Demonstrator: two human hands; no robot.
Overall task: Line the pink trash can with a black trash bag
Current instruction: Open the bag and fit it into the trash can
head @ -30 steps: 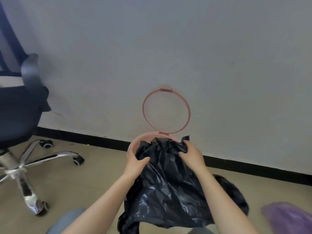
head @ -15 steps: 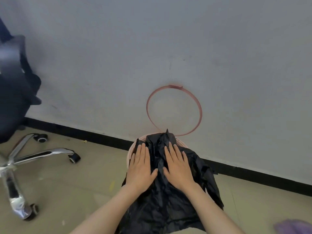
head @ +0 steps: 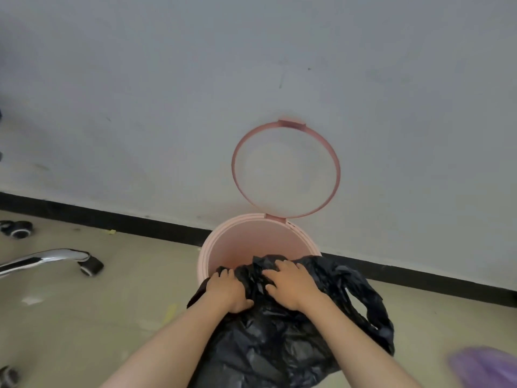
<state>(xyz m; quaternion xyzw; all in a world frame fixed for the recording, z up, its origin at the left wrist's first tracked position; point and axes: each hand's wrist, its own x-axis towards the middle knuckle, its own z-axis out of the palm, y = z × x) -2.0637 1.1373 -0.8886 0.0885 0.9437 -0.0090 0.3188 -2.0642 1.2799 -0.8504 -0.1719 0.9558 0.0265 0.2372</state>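
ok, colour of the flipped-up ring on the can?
Pink, matching the trash can; the ring shows clearly in the head view.

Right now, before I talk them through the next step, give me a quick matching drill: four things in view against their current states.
Things:
1. pink trash can
2. ring
3. black trash bag
4. both hands (left hand, right hand)

States:
A. flipped up against the wall
B. gripping bunched plastic
C. bunched at the near rim
D. interior bare

Pairs: 1-D, 2-A, 3-C, 4-B

wall (head: 167, 79): pale grey, scuffed, upper frame | baseboard (head: 112, 217): black | floor (head: 84, 317): beige, littered with bits | chair base (head: 50, 259): chrome leg with casters, left edge | lower right: blurred purple object (head: 486, 368), possibly plastic
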